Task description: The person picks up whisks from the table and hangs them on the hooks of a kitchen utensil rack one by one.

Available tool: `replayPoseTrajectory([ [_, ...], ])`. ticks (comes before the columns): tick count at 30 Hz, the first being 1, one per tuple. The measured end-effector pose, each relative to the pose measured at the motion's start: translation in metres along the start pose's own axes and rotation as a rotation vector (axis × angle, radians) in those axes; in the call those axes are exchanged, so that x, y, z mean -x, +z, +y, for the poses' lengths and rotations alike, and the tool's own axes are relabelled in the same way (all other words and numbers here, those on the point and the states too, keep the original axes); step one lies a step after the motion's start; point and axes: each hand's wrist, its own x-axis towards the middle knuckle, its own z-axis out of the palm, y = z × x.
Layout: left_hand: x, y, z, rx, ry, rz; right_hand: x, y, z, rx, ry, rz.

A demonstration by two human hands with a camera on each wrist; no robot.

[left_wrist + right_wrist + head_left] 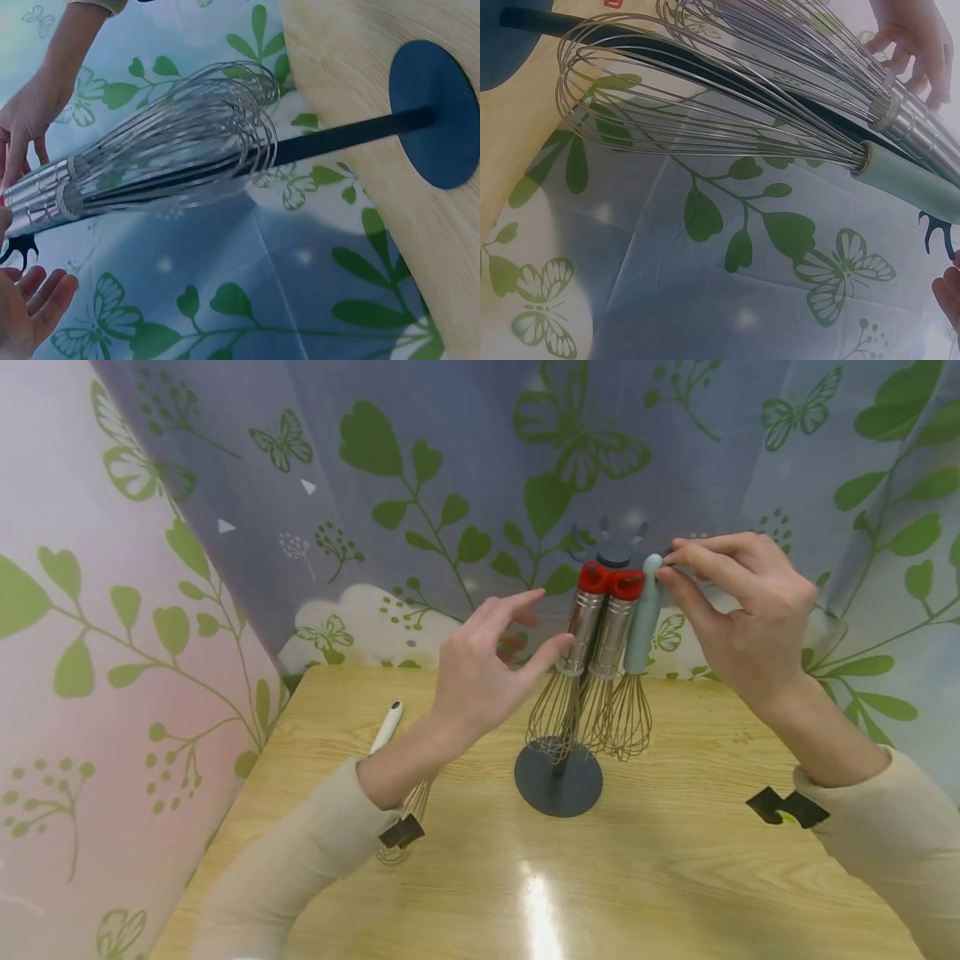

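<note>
A dark stand (pixel 558 789) rises from a round base on the table, with whisks hanging at its hooked top. Two of them, a left steel whisk (pixel 581 635) and a middle steel whisk (pixel 611 643), have red ends. Beside these hangs a mint-green whisk (pixel 642 631), wires downward. My right hand (pixel 750 606) pinches the top of its handle with thumb and fingertips. On the other side, my left hand (pixel 483 660) spreads its fingers, the thumb at the left steel whisk's handle. Whether that thumb touches it, I cannot tell.
A white-handled whisk (pixel 387 727) lies on the left of the wooden table (pixel 675 860), partly hidden by my left forearm. Behind the stand hangs a patterned curtain (pixel 450 460) with green leaves and butterflies; another pale patterned panel (pixel 135 727) is at the left.
</note>
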Motion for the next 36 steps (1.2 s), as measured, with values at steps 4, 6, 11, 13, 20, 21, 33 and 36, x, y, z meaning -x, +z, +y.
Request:
replayPoseTrajectory([
  [4,0.0,-0.009,-0.006,-0.027,-0.037,-0.036,0.0,0.001,0.0,-0.008,0.0,0.012],
  [6,0.001,-0.012,-0.01,-0.027,-0.065,-0.057,0.0,0.001,-0.001,-0.008,0.0,0.013],
  [11,0.002,-0.019,-0.02,-0.028,-0.117,-0.102,-0.001,-0.001,0.0,-0.003,-0.007,0.002],
  [13,0.003,-0.022,-0.024,-0.038,-0.137,-0.117,-0.001,-0.001,0.0,0.0,-0.007,0.0],
  [20,0.006,-0.029,-0.032,-0.056,-0.213,-0.154,0.0,0.0,0.0,0.008,-0.002,0.01],
  [21,0.006,-0.03,-0.033,-0.055,-0.22,-0.158,0.0,0.0,0.0,0.009,-0.003,0.012],
  [33,0.007,-0.044,-0.06,-0.084,-0.354,-0.27,0.0,0.0,-0.001,0.003,0.005,0.013],
  [36,0.008,-0.048,-0.067,-0.081,-0.399,-0.301,0.001,0.0,0.0,0.004,0.007,0.005],
])
